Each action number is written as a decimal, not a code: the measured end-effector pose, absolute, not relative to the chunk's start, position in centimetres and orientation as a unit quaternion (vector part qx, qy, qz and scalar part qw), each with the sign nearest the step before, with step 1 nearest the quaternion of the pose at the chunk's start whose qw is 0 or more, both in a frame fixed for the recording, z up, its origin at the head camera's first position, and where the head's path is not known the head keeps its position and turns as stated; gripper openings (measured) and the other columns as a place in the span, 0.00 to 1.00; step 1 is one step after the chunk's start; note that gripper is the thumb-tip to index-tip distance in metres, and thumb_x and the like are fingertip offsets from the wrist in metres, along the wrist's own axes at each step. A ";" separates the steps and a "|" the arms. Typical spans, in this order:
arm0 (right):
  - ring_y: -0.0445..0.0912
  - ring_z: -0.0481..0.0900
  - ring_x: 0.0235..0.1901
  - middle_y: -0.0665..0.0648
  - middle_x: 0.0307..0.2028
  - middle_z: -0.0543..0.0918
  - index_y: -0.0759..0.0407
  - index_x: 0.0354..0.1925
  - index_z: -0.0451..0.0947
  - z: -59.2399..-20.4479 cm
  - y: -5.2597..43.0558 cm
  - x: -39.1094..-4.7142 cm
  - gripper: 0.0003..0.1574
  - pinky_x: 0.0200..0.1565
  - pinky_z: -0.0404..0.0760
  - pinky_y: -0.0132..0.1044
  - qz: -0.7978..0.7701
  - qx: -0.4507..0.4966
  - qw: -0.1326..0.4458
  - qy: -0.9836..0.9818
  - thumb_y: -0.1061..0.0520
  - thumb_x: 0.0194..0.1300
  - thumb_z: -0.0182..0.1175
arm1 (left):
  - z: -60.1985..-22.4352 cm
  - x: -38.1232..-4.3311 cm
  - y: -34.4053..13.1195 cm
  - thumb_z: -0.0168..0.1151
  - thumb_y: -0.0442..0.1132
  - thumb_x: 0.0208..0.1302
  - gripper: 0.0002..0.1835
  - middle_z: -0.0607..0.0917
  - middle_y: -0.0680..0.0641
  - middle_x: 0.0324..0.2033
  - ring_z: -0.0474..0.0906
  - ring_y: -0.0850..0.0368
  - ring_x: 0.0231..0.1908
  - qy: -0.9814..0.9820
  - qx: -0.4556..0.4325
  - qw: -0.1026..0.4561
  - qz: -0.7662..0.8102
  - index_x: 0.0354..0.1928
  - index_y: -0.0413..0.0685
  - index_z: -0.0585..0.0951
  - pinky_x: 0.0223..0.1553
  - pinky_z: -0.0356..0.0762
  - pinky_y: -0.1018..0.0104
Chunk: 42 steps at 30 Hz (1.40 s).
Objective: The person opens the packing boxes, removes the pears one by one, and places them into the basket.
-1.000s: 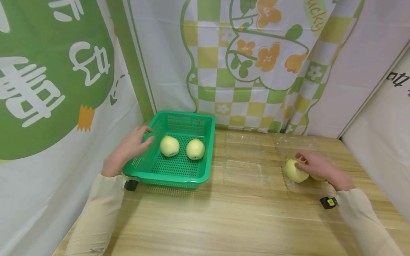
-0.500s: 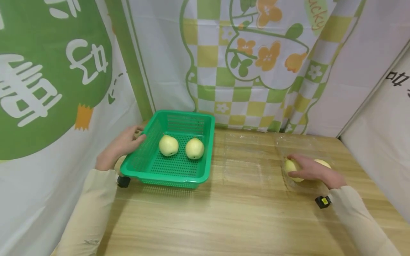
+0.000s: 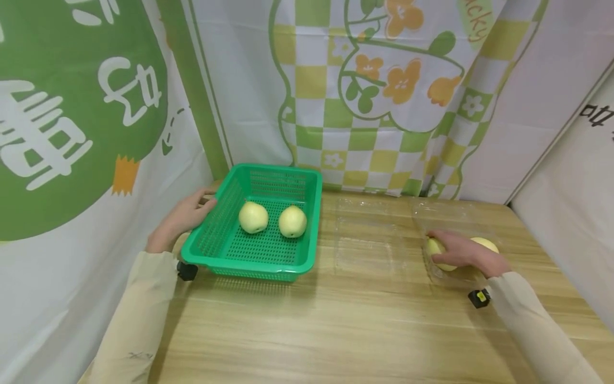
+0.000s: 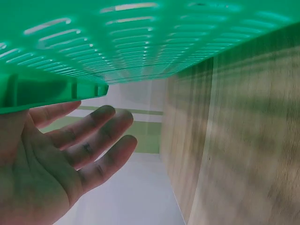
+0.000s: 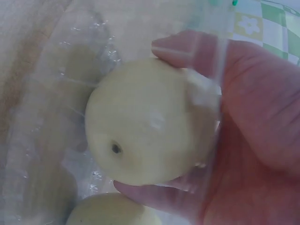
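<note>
Nearest is the table (image 3: 307, 336), its wood-grain top smooth, pale and streaked from left to right. Over its near edge come the left sleeve (image 3: 134, 314) and right sleeve (image 3: 537, 325), both of soft, creased cream cloth.

At the right, the right hand (image 3: 462, 252) grasps a pear (image 5: 145, 126), thumb and fingers curled round its smooth, round, pale yellow sides. That pear lies in the right box (image 3: 446, 210), made of thin, glossy clear plastic; a second pear (image 3: 485, 244) lies just to its right. Left of these, the left box (image 3: 364, 256), also clear, shows faint rectangular outlines.

Farther left stands the basket (image 3: 259, 266), rigid green plastic with slotted walls, a perforated floor and rounded corners. The left hand (image 3: 188, 214) rests at its left rim, fingers loosely extended and spread outside the wall. Inside, apart, lie a left pear (image 3: 253, 217) and a right pear (image 3: 292, 221).

At the far side hangs a curtain (image 3: 362, 141), wrinkled white cloth with green and yellow checks.
</note>
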State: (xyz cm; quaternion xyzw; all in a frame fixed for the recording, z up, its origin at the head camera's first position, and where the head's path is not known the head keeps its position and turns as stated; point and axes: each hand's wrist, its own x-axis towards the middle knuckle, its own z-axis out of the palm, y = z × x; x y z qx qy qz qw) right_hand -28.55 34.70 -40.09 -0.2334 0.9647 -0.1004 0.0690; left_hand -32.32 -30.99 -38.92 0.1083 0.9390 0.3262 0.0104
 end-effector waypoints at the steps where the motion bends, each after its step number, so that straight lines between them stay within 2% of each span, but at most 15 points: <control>1: 0.66 0.77 0.51 0.76 0.54 0.77 0.75 0.61 0.67 -40.2 34.7 -28.6 0.39 0.50 0.76 0.57 -0.098 -0.233 0.068 0.965 0.55 0.58 0.64 | -39.0 -32.4 -31.0 0.37 0.58 0.77 0.34 0.69 0.29 0.65 0.67 0.31 0.63 0.939 0.108 0.011 0.326 0.76 0.45 0.55 0.58 0.69 0.36; 9: 0.58 0.79 0.43 0.72 0.47 0.80 0.75 0.60 0.67 -40.4 34.6 -29.0 0.41 0.44 0.77 0.51 -0.099 -0.237 0.063 0.964 0.56 0.52 0.66 | -39.0 -32.0 -30.6 0.34 0.63 0.75 0.37 0.60 0.31 0.72 0.58 0.29 0.69 0.937 0.106 0.014 0.333 0.78 0.50 0.53 0.65 0.60 0.32; 17: 0.62 0.78 0.47 0.75 0.51 0.78 0.76 0.62 0.65 -40.6 35.1 -29.1 0.45 0.47 0.77 0.53 -0.102 -0.220 0.070 0.968 0.54 0.51 0.67 | -38.8 -32.5 -30.0 0.37 0.58 0.77 0.35 0.61 0.27 0.70 0.59 0.28 0.68 0.943 0.109 0.023 0.315 0.78 0.49 0.50 0.64 0.61 0.31; 24: 0.48 0.76 0.35 0.62 0.40 0.81 0.73 0.63 0.65 -38.3 35.0 -29.0 0.43 0.33 0.75 0.39 -0.132 -0.192 0.096 0.968 0.49 0.58 0.66 | -39.1 -32.4 -30.1 0.38 0.57 0.77 0.35 0.58 0.28 0.72 0.57 0.28 0.69 0.941 0.106 0.027 0.319 0.78 0.49 0.50 0.65 0.61 0.32; 29: 0.46 0.75 0.30 0.64 0.40 0.81 0.74 0.64 0.63 -36.0 34.6 -29.6 0.43 0.27 0.74 0.37 -0.134 -0.204 0.060 0.968 0.49 0.60 0.64 | -39.0 -32.4 -30.0 0.38 0.56 0.78 0.34 0.57 0.30 0.73 0.56 0.28 0.70 0.940 0.104 0.024 0.325 0.78 0.49 0.50 0.66 0.59 0.32; 36: 0.45 0.72 0.28 0.59 0.35 0.79 0.67 0.64 0.65 -32.9 32.0 -29.7 0.39 0.29 0.71 0.37 -0.134 -0.202 0.022 0.970 0.50 0.61 0.62 | -38.8 -32.1 -30.0 0.37 0.56 0.78 0.33 0.58 0.31 0.73 0.57 0.28 0.70 0.938 0.098 0.027 0.332 0.78 0.52 0.50 0.65 0.59 0.32; 42: 0.48 0.72 0.28 0.63 0.42 0.77 0.64 0.69 0.62 -31.3 29.4 -29.4 0.42 0.26 0.70 0.38 -0.141 -0.191 -0.012 0.971 0.50 0.60 0.60 | -39.0 -32.1 -30.0 0.37 0.58 0.77 0.34 0.60 0.31 0.73 0.58 0.28 0.69 0.937 0.094 0.028 0.334 0.78 0.54 0.50 0.64 0.61 0.32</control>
